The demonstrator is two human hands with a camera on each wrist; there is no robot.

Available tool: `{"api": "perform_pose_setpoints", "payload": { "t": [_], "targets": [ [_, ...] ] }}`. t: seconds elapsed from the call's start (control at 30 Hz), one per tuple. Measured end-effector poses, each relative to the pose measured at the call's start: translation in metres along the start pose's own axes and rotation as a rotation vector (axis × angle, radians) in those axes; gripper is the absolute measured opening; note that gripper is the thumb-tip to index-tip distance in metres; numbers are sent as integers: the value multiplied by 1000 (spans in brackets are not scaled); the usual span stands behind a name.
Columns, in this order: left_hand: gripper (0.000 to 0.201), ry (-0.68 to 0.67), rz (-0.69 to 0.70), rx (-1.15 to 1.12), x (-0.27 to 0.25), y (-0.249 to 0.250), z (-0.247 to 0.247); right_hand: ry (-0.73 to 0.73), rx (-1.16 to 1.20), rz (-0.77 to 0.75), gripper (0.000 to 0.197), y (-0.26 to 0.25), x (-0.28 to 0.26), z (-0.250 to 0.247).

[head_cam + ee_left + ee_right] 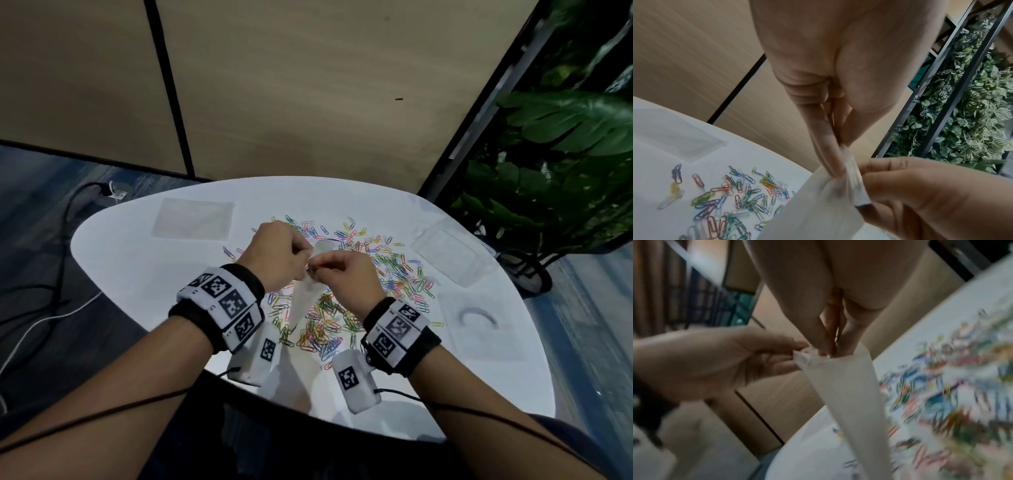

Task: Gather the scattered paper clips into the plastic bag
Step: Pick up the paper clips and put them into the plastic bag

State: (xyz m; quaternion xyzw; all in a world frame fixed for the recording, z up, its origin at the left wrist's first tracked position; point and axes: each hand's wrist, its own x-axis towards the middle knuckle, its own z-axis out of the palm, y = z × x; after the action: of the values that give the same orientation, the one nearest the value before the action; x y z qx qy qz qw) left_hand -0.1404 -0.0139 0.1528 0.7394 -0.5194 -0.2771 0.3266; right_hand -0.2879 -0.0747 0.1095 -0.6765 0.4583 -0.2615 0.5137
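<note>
While we hold both forearms out over the rounded white table (137,274), the wrists wear black bands with white marker blocks and sit close together above the middle of the tabletop. Beyond the table stands a tan panelled wall (308,85), and to the right a bank of dark green leafy plants (565,137). Our left hand (274,253) is raised with knuckles up and fingers curled; in the left wrist view its fingertips (830,162) press together with the thumb on the top edge of the small translucent plastic bag (303,301). Our right hand (346,274) meets it from the other side, also curled, and pinches the same top edge, thumb against fingers, so the two hands nearly touch at the bag's mouth. We cannot tell whether the mouth is parted or still sealed. The bag hangs down from the two pinches toward the table, its lower end reaching the clips; the right wrist view is blurred but shows it as a long pale strip (849,394). A second flat clear bag (193,217) lies well apart at the far left of the table, and a clear plastic box (452,253) lies at the far right. Spread under and beyond our hands lie the many coloured wire paper clips (394,274), scattered loose over the tabletop.
</note>
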Motion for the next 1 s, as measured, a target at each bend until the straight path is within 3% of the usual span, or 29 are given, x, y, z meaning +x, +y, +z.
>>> {"api": "perform_pose_setpoints", "payload": {
  "t": [0.1,0.23,0.33,0.43,0.5,0.53,0.6,0.67,0.77,0.83,1.0],
  "targets": [
    [16,-11,0,14,3,-3,5,7,-429,-192,29,4,1,0],
    [21,-17,7,83,4,-4,6,-26,-700,-276,42,0,3,1],
    [23,1,28,136,3,0,5,-111,-705,-326,44,-8,0,0],
    [19,55,15,156,6,-5,0,-94,-397,-330,22,-14,-2,-10],
    [19,96,-10,156,7,-10,-8,17,-202,-287,14,-4,-2,-22],
    [21,110,-22,151,6,-12,-13,57,-213,-241,12,6,-3,-28],
    [22,129,-25,150,5,-15,-23,-20,-518,-75,9,35,-9,-39],
    [21,138,-14,164,2,-19,-31,-251,-814,153,40,71,-26,-41],
    [22,135,-19,180,-1,-28,-36,-402,-844,286,87,108,-52,-29],
    [23,132,-26,190,-3,-33,-38,-385,-831,214,92,119,-57,-17],
    [25,115,-35,199,-7,-35,-43,-290,-884,-62,73,121,-50,10]
  ]
}}
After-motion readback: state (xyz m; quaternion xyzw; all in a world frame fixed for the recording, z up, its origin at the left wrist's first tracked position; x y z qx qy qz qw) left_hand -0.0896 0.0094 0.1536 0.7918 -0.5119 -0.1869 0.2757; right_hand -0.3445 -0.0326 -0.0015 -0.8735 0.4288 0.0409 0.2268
